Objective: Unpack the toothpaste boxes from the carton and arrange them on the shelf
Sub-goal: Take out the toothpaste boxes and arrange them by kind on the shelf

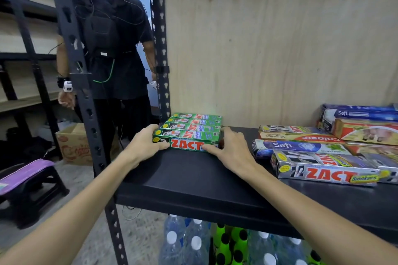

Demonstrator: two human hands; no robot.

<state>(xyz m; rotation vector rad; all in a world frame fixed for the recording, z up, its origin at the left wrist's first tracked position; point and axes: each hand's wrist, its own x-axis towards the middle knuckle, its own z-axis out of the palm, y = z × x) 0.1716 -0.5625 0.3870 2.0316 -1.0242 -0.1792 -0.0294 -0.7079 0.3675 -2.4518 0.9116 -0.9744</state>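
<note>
Several green ZACT toothpaste boxes [190,130] lie side by side in a row on the black shelf [193,180], at its left end against the plywood back. My left hand [146,142] grips the left end of the row, thumb on the front box. Over at the right end, my right hand [231,146] presses the row, thumb on the front face. Both hands hold the row between them.
A pile of silver ZACT [327,173], Safi [299,146] and Colgate [301,136] boxes lies on the shelf's right side. A black upright post [159,49] stands left. Beyond, a person in black [109,49], a cardboard carton [73,144], a step stool [28,180]. Bottles [215,243] below.
</note>
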